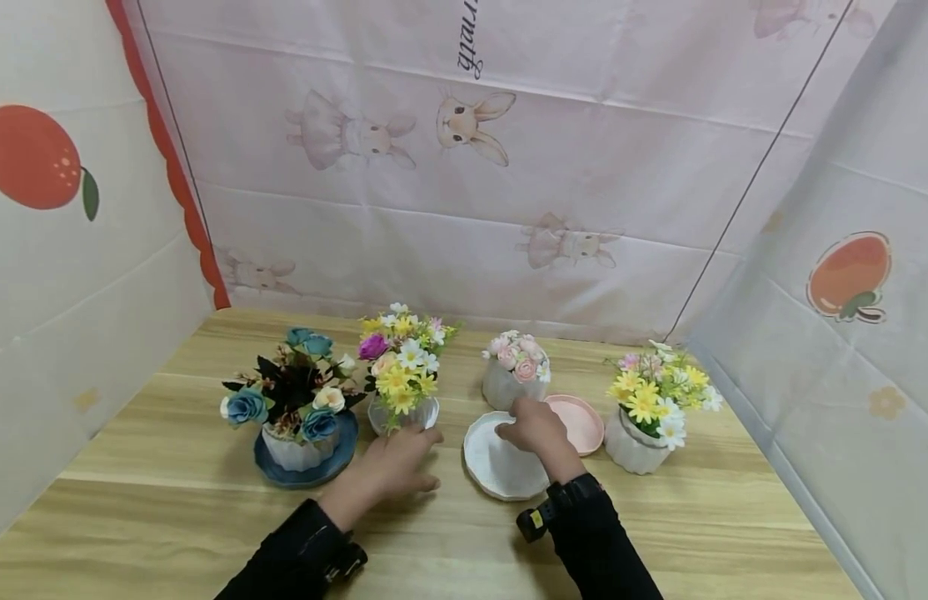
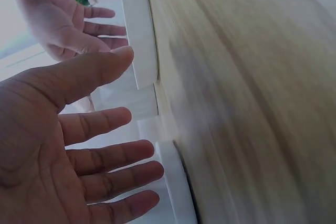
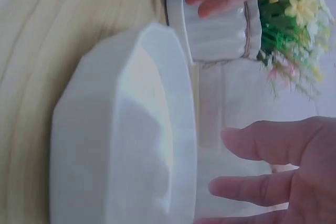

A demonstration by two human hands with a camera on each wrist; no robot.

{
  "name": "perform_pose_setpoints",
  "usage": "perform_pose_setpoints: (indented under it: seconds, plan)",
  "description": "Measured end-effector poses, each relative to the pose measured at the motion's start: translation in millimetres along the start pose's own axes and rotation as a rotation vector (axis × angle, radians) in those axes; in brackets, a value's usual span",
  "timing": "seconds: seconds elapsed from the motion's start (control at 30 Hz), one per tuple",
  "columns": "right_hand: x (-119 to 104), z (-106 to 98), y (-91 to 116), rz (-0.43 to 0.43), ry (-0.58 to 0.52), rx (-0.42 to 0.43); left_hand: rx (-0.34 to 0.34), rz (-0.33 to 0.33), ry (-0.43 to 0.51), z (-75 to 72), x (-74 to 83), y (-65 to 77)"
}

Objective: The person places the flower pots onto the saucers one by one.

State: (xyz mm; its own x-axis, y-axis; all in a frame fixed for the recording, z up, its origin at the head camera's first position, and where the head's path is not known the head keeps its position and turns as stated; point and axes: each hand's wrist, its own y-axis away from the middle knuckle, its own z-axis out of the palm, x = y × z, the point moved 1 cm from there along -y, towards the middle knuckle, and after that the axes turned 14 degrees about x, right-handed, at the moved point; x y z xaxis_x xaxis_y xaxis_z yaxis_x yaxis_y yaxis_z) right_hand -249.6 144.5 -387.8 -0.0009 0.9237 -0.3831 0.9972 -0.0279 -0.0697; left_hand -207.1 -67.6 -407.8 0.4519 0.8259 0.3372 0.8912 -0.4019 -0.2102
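My left hand [image 1: 389, 468] hovers at the front of a pot of mixed flowers [image 1: 406, 375], which stands on a white saucer [image 1: 431, 414]. Its fingers are spread and relaxed in the left wrist view, with nothing in them. Over the back of a white scalloped plate [image 1: 501, 467] reaches my right hand [image 1: 542, 429], its fingers pointing toward a white pot [image 1: 497, 387] of pink roses [image 1: 524, 364]. In the right wrist view its fingers [image 3: 262, 190] extend above the plate rim, loosely parted and holding nothing. The hand hides part of the white pot's base.
A small pink saucer [image 1: 587, 425] lies right of the white plate. Farther right stands a ribbed pot [image 1: 633, 446] with yellow and white flowers [image 1: 662, 396]. On the left, a pot [image 1: 295, 450] of blue roses sits on a dark blue plate [image 1: 302, 479]. Printed cloth walls enclose the wooden table [image 1: 449, 550].
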Motion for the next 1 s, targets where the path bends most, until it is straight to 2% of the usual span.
perform_pose_setpoints:
  seconds: [0.37, 0.43, 0.53, 0.73, 1.0]
  plan:
    - [19.7, -8.6, -9.7, 0.054, -0.097, 0.023, 0.013, 0.027, 0.052, 8.8, 3.0, -11.6]
    - [24.3, -10.1, -11.8, 0.074, -0.124, 0.025, 0.007, 0.017, 0.078, 10.1, 3.8, -13.3]
    - [31.8, -10.8, -15.6, 0.082, -0.170, 0.036, -0.004, -0.006, 0.170, 12.4, 5.0, -16.4]
    - [40.8, -11.0, -20.0, 0.097, -0.309, 0.016, -0.024, -0.136, 0.407, 13.7, 10.2, -21.5]
    - [42.4, -13.5, -32.6, 0.138, -0.377, -0.004, -0.015, -0.299, 0.595, 18.2, 11.6, -28.9]
